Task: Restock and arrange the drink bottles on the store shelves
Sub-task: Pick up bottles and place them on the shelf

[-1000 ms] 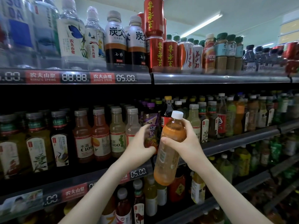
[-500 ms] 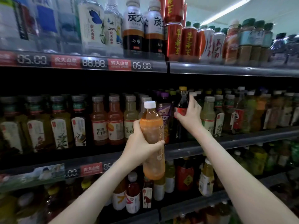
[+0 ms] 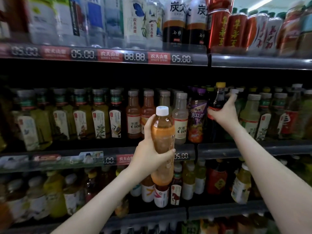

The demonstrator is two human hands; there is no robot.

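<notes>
My left hand grips an orange drink bottle with a white cap, upright in front of the middle shelf. My right hand reaches into that shelf and wraps its fingers round a dark bottle with a yellow cap and red label, which stands among the other bottles. Next to it on the left stands a purple-labelled bottle.
The middle shelf holds rows of tea and C100 bottles. The top shelf carries water bottles, dark tea bottles and red cans. The lower shelf is packed with mixed bottles. Price strips run along each shelf edge.
The orange bottle passed from my right hand to my left. My right hand moved up and right into the middle shelf and closed round the dark bottle. The view swung left.
</notes>
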